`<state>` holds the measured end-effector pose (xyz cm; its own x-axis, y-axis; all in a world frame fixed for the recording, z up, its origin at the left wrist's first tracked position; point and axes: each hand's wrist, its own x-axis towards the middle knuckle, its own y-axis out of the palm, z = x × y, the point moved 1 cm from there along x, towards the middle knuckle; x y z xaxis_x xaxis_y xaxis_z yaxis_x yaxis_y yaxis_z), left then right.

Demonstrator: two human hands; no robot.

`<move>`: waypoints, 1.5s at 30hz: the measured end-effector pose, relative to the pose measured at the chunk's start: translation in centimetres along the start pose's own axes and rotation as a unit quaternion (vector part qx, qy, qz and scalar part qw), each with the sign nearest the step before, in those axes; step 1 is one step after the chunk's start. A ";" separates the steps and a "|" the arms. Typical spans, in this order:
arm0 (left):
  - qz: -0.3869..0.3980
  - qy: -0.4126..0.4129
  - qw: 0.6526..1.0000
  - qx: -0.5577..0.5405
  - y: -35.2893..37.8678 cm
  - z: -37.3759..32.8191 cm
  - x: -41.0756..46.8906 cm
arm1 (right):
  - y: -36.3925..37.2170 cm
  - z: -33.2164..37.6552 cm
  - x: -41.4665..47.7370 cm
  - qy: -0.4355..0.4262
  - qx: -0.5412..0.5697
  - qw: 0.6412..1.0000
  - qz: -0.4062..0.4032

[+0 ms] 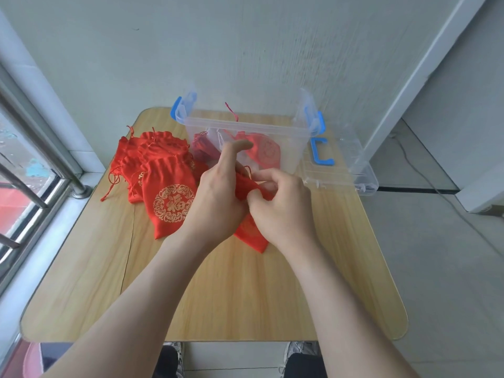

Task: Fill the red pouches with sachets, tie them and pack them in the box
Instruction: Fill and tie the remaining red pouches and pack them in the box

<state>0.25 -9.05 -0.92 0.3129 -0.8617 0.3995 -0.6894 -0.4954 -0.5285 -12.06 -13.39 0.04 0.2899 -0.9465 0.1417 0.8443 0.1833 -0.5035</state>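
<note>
Red pouch (pixel 255 238) at frame centre: your left hand (pixel 218 197) grips its neck and your right hand (pixel 281 211) pinches the gathered top, so hold the neck bunched and draw it shut evenly. Spare pouches (pixel 166 170) are heaped at centre left; the clear box (pixel 296 143), one pouch inside, stands just behind your hands, so lift over its near wall.

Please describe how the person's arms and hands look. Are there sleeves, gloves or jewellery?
The left hand and the right hand are bare: no gloves or rings show. The left forearm and the right forearm are uncovered too; no sleeve, watch or bracelet is in view.
</note>
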 end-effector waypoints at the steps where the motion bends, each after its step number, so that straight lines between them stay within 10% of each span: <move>1: 0.000 -0.001 1.000 -0.001 0.0 0.0 0.0 | 0.0 -0.1 0.1 0.003 -0.005 1.000 -0.001; 13: -0.037 -0.261 0.957 -0.119 -0.7 0.6 -0.2 | -0.3 -0.9 0.4 0.126 0.147 0.976 -0.101; 34: -0.086 -0.211 0.948 -0.223 -0.8 -0.3 -2.2 | -2.2 -1.6 -1.6 0.147 0.275 0.947 -0.076; 45: -0.124 -0.204 0.970 -0.038 -1.2 0.0 -1.9 | -2.0 0.2 -0.7 0.152 0.399 0.904 -0.013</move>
<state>0.42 -6.80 -1.04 0.6975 -0.6961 0.1701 -0.6008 -0.6975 -0.3904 -13.85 -13.08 1.09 0.2311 -0.9601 -0.1574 0.9407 0.1791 0.2882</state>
